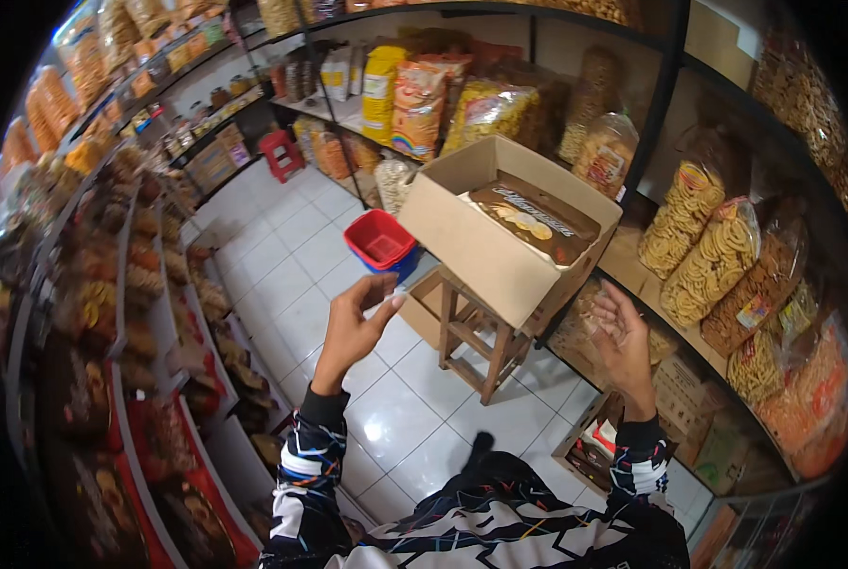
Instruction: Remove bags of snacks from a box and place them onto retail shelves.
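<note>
Both of my hands are raised in front of me, one on each side of a wooden stool [491,366]. On the stool stands an open cardboard box [480,256]. Inside it lies a dark brown printed snack package [530,217] with pale round biscuits pictured on it. My left hand [358,323] is in the air left of the stool, its thumb and fingers apart, holding nothing. To the right, my right hand [623,338] hovers near the shelf edge with loosely curled fingers and nothing visible in it. Neither hand touches the box.
Red and blue plastic tubs [382,242] sit on the tiled floor beside another cardboard box [427,302]. Shelves with bagged snacks [712,259] rise on the right. Racks of packets [175,427] line the left. A red stool [281,158] stands farther back. A low open box [594,444] lies at lower right.
</note>
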`<state>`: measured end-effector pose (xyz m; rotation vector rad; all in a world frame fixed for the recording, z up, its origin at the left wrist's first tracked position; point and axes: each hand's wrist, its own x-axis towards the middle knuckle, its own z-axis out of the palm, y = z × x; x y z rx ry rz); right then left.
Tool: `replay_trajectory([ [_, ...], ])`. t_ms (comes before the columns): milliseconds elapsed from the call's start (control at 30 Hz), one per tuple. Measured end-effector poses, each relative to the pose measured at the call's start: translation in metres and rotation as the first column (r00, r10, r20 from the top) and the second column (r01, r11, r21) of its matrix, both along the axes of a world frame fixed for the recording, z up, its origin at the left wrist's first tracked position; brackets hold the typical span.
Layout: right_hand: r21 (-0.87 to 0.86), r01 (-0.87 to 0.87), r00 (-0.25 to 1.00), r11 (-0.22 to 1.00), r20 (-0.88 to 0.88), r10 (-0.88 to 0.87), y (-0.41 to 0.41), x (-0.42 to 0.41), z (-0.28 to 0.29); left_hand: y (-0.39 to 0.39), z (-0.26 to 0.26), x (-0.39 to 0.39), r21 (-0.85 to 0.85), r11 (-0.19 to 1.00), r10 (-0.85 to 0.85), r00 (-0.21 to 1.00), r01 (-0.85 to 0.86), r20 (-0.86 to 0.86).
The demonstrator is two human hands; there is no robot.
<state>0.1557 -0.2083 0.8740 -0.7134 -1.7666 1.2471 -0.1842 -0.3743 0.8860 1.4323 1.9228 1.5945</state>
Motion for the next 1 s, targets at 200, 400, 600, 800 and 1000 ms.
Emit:
replay_trajectory([
  [200, 0.076, 0.081, 0.996, 0.994, -0.056, -0.077, 0.048, -0.038, 0.04, 0.129, 0.036, -0.042, -0.051, 0.969, -0.245, 0.945, 0.24, -0.218],
  [400, -0.19, 0.158, 0.984, 0.969, -0.055, -0.171, 0.114, -0.091, 0.059, 0.258, 0.053, -0.078, -0.246, 0.882, -0.467, 0.814, 0.402, -0.346],
  [600, -0.468, 0.318, 0.903, 0.825, 0.414, -0.114, 0.15, -0.146, 0.051, 0.351, 0.024, -0.115, -0.673, 0.632, -0.76, 0.476, 0.384, -0.442],
  [800, -0.44, 0.607, 0.612, 0.661, 0.79, -0.037, 0.167, -0.165, 0.028, 0.41, -0.006, -0.115, -0.93, 0.183, -0.933, 0.354, 0.319, -0.062],
  [1000, -0.605, 0.587, 0.733, 0.538, 0.68, -0.035, 0.176, -0.173, 0.003, 0.407, 0.005, -0.116, -0.954, 0.178, -0.887, 0.459, 0.243, -0.049],
])
